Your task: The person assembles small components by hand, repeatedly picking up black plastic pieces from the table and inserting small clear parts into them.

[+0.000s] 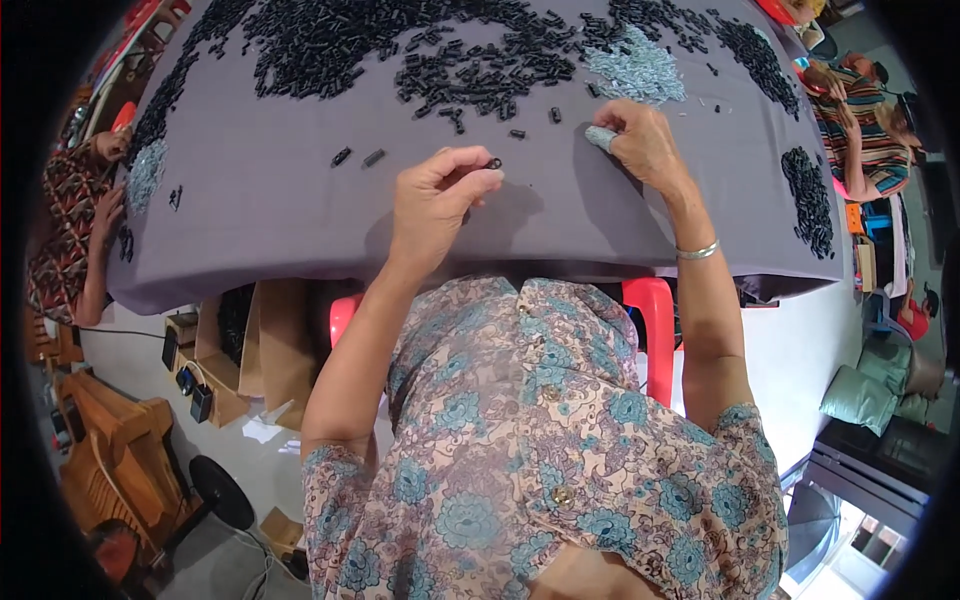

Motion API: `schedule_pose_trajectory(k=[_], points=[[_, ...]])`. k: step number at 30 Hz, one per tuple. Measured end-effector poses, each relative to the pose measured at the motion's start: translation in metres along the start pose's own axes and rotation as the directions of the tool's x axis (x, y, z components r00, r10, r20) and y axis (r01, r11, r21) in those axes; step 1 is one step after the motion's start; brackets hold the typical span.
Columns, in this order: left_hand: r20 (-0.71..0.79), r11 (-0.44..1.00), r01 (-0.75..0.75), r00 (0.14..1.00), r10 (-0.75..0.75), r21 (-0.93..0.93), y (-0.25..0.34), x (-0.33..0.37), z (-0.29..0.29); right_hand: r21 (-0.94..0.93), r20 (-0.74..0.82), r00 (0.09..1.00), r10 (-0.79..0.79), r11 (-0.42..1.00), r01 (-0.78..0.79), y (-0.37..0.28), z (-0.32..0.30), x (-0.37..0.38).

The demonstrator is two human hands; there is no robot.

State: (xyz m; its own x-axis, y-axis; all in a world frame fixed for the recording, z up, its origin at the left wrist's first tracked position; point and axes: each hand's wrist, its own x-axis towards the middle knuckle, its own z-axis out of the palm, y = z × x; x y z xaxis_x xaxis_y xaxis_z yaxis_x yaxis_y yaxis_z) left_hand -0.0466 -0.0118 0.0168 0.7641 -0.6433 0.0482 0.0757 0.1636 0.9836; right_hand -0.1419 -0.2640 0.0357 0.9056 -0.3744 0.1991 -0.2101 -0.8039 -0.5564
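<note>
My left hand (432, 200) is over the grey cloth, pinching a small black tube-shaped piece (494, 163) between thumb and fingertips. Its round end points toward the right. My right hand (648, 148), with a pale blue cover (601, 138) on one digit, is closed at the near edge of a heap of tiny pale, translucent pieces (635, 68). Whatever lies between its fingertips is hidden. Two loose black pieces, one of them a dark tube (374, 158), rest left of my left hand. Another black tube (517, 133) lies between my hands.
A grey cloth (290, 215) covers the table. Many black tubes (320, 50) are heaped along its far side, with a smaller black pile (808, 200) at the right. People sit at both ends, one in a striped top (875, 130). Cardboard boxes (285, 330) stand below the table.
</note>
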Motion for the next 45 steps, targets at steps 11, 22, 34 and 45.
schedule_pose_trajectory(k=[11,22,34,45], points=[[-0.004,0.995,0.036,0.999,-0.036,-0.090,-0.004,0.001,0.001,0.571,0.102,0.994,0.038,0.816,-0.090,-0.055,0.017,-0.005],[-0.022,0.997,-0.001,1.000,-0.001,-0.075,-0.006,0.001,0.000,0.686,0.094,0.993,-0.076,0.728,-0.009,-0.088,0.041,-0.010],[-0.027,0.999,-0.034,0.999,0.032,-0.041,-0.007,0.002,-0.002,0.331,-0.207,0.939,-0.274,0.884,0.330,-0.102,0.052,-0.026],[-0.084,0.992,-0.022,0.996,0.033,0.128,0.003,0.007,-0.014,0.403,-0.114,0.992,0.063,0.915,-0.012,-0.059,0.023,0.000]])
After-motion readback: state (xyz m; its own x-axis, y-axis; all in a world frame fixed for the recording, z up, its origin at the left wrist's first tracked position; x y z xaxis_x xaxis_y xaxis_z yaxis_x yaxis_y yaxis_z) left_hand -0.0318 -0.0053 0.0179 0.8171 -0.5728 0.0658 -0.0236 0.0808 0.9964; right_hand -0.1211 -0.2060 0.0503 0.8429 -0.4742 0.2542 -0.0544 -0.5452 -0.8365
